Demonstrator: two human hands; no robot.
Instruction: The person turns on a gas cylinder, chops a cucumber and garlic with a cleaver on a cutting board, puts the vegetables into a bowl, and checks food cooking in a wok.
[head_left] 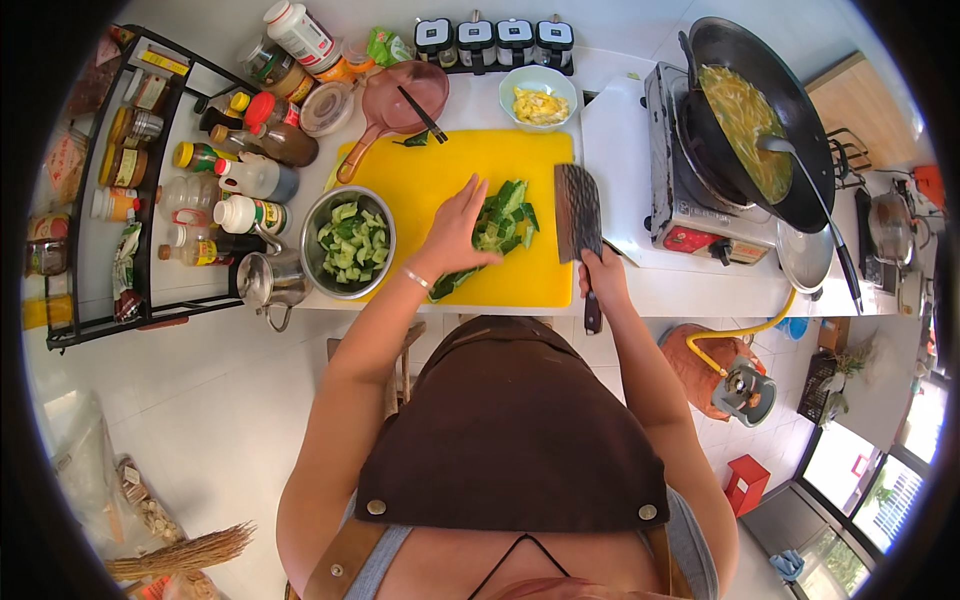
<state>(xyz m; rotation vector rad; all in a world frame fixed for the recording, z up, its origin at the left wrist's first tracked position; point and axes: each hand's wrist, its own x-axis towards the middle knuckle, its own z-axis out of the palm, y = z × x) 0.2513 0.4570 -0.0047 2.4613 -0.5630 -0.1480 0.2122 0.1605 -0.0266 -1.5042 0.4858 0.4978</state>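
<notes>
On a yellow cutting board (430, 165) lie cut pieces of cucumber (508, 222) with dark green skin. My left hand (458, 228) rests over their left side, fingers stretched out and thumb apart. In my right hand (606, 278) is the dark handle of a cleaver (577, 210). Its broad blade stands at the board's right edge, just right of the cucumber and apart from it. Left of my left hand, a steel bowl (312, 215) holds many chunks of cut cucumber.
Behind the board are a pinkish pan (405, 95), chopsticks (422, 113) and a pale bowl (540, 84) with yellow food. A wok (712, 60) of noodle-like food and a ladle (800, 160) sits on a gas stove (672, 175) at right. Bottles (262, 178) crowd the left.
</notes>
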